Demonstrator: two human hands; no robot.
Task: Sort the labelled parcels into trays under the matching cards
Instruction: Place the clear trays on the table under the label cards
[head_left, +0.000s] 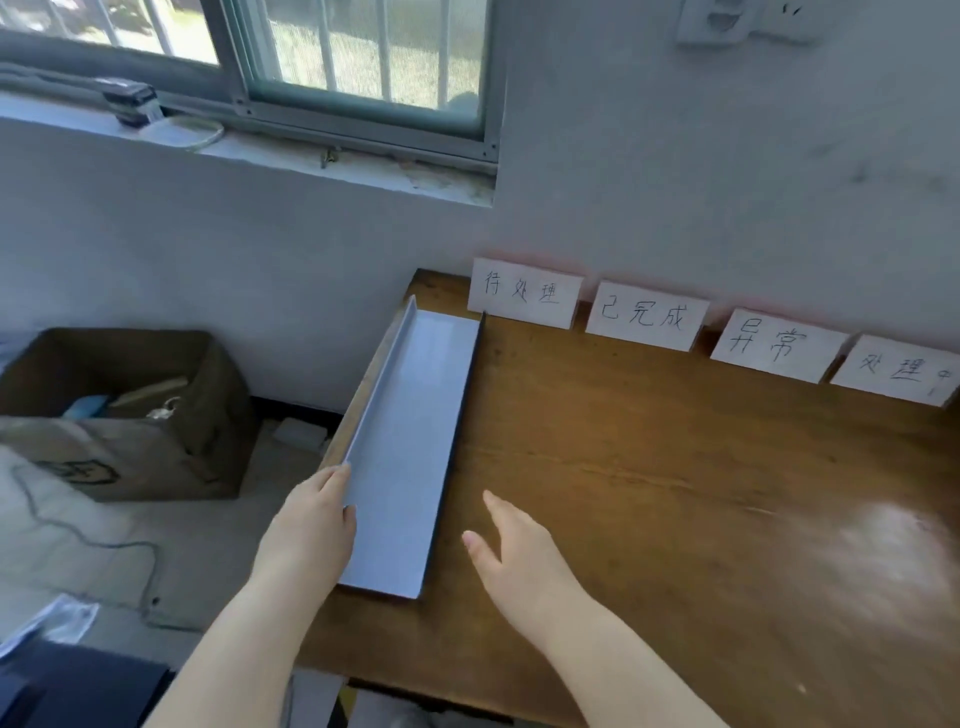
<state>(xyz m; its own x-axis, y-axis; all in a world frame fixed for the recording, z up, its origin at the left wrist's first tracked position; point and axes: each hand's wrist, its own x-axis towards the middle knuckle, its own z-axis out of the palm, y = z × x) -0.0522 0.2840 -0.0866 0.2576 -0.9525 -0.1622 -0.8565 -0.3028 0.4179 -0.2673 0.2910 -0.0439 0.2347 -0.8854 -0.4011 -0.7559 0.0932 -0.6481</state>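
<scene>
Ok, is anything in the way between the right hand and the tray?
No, nothing visible. Only bare table lies between the right hand and the dark right wall of the tray. The left hand holds the tray's left wall.

Wooden table (675, 493): brown, glossy, standing against a grey wall. Open cardboard box (156, 452): sitting on the floor to the table's left, holding a pale blue item and other oddments too small to identify. Thin cable (104, 543): trailing across the floor in front of the box. Barred window (363, 52): letting in daylight above a sill (311, 156). Dark blocky object (130, 101) and translucent ring (210, 141): lying side by side on the sill. Wall socket (748, 21): showing at top right.
</scene>
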